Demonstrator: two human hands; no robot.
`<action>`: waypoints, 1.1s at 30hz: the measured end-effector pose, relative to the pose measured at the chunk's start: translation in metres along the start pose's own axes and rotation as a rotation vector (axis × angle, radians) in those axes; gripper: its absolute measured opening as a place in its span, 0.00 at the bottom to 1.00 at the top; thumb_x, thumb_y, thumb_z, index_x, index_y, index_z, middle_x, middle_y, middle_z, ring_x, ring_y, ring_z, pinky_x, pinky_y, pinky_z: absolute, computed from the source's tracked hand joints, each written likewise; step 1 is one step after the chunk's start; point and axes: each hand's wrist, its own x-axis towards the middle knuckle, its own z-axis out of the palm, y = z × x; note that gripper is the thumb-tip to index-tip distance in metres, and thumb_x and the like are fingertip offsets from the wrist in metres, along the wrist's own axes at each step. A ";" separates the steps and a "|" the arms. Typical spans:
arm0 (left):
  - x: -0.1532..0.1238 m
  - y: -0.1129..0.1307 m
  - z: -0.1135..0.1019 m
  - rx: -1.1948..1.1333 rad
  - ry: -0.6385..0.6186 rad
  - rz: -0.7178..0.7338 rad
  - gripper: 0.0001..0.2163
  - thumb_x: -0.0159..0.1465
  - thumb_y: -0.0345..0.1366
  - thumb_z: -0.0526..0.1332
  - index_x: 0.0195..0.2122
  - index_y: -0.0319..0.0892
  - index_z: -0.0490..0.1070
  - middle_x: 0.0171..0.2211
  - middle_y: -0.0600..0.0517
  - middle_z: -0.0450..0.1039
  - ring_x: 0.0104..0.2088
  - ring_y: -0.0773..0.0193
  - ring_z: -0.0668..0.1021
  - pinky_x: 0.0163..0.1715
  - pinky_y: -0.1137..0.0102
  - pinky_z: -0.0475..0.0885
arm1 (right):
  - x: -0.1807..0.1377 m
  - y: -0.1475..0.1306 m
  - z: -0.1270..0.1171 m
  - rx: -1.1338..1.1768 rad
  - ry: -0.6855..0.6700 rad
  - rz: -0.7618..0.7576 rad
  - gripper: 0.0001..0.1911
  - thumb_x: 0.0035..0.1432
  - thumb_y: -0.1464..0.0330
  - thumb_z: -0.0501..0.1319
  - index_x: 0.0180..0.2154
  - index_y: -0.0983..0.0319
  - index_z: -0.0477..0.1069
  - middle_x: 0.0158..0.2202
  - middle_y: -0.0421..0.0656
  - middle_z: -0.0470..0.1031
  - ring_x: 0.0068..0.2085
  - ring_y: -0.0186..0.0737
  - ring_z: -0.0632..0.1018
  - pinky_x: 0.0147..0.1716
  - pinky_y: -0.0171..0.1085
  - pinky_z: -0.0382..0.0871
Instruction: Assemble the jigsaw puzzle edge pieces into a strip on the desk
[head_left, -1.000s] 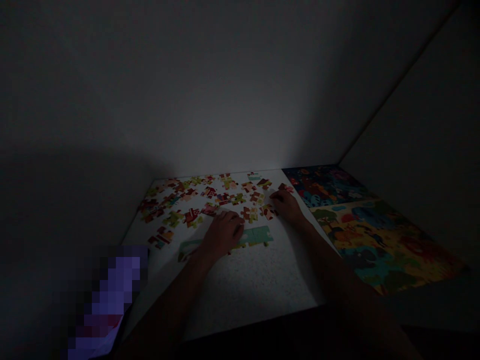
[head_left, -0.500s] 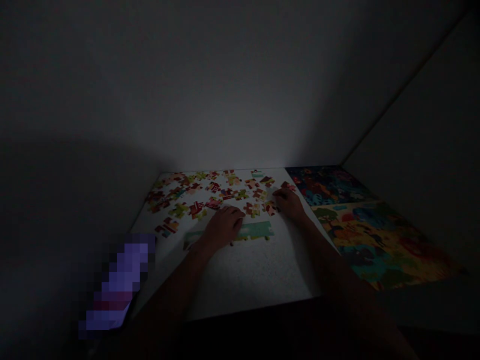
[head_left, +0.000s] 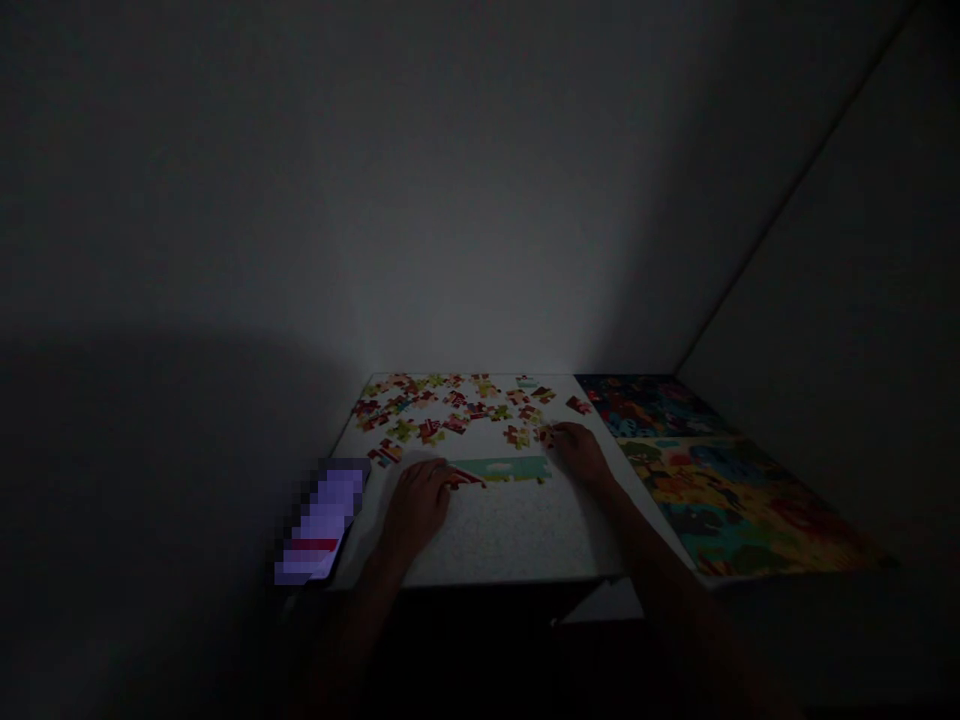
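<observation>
My left hand (head_left: pixel 417 503) rests on the table at the left end of a joined puzzle strip (head_left: pixel 501 468). Its fingers lie bent over that end and hide part of it. The strip has a pale green-blue top and a red patch at the left. To the right, my right hand (head_left: pixel 579 455) pinches a small dark-patterned puzzle piece (head_left: pixel 547 437), partly covered by the fingertips. Just left of that piece lies a reddish-green puzzle piece (head_left: pixel 517 436). Many loose puzzle pieces (head_left: pixel 430 430) are scattered over the far left of the table.
The white table (head_left: pixel 495 540) stands against a wall. A lit phone (head_left: pixel 321 525) is at its left edge. On the right lie a yellow animal picture puzzle (head_left: pixel 739 500) and, behind it, a dark blue one (head_left: pixel 652 405). The room is dim.
My left hand has slid left along the strip, uncovering its red part. My right hand has come nearer, down to the puzzle piece by the strip's right end. The view has shifted too.
</observation>
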 end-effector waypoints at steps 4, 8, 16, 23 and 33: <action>-0.009 0.004 -0.001 0.038 0.007 -0.046 0.14 0.63 0.27 0.55 0.48 0.45 0.73 0.50 0.46 0.74 0.52 0.54 0.74 0.56 0.56 0.69 | -0.018 -0.012 -0.003 -0.047 -0.021 -0.073 0.16 0.60 0.59 0.57 0.42 0.60 0.76 0.48 0.52 0.77 0.52 0.53 0.75 0.55 0.53 0.66; -0.007 0.003 0.001 0.059 -0.014 -0.048 0.13 0.65 0.29 0.54 0.47 0.43 0.74 0.49 0.45 0.74 0.52 0.55 0.74 0.55 0.57 0.70 | -0.033 -0.020 -0.004 -0.128 -0.075 -0.097 0.16 0.61 0.61 0.55 0.45 0.61 0.76 0.52 0.53 0.75 0.55 0.51 0.74 0.57 0.51 0.65; -0.004 0.004 0.001 0.062 -0.074 -0.027 0.15 0.65 0.29 0.54 0.50 0.42 0.74 0.53 0.44 0.73 0.55 0.55 0.73 0.60 0.57 0.65 | -0.040 -0.034 -0.005 -0.378 -0.211 -0.137 0.22 0.65 0.58 0.52 0.53 0.63 0.72 0.60 0.54 0.69 0.62 0.50 0.68 0.60 0.48 0.62; -0.004 0.009 0.000 0.063 -0.095 -0.010 0.15 0.68 0.31 0.53 0.54 0.45 0.72 0.58 0.45 0.70 0.60 0.54 0.70 0.62 0.50 0.60 | -0.030 -0.038 0.000 -0.549 -0.287 0.034 0.26 0.66 0.54 0.51 0.60 0.56 0.66 0.65 0.50 0.61 0.64 0.55 0.64 0.59 0.55 0.59; -0.006 0.005 0.008 0.075 -0.045 -0.001 0.16 0.68 0.32 0.53 0.54 0.44 0.72 0.57 0.44 0.70 0.57 0.55 0.72 0.58 0.56 0.68 | 0.006 -0.048 0.032 -0.424 -0.280 -0.004 0.21 0.63 0.52 0.55 0.52 0.52 0.73 0.59 0.46 0.69 0.57 0.51 0.70 0.56 0.52 0.61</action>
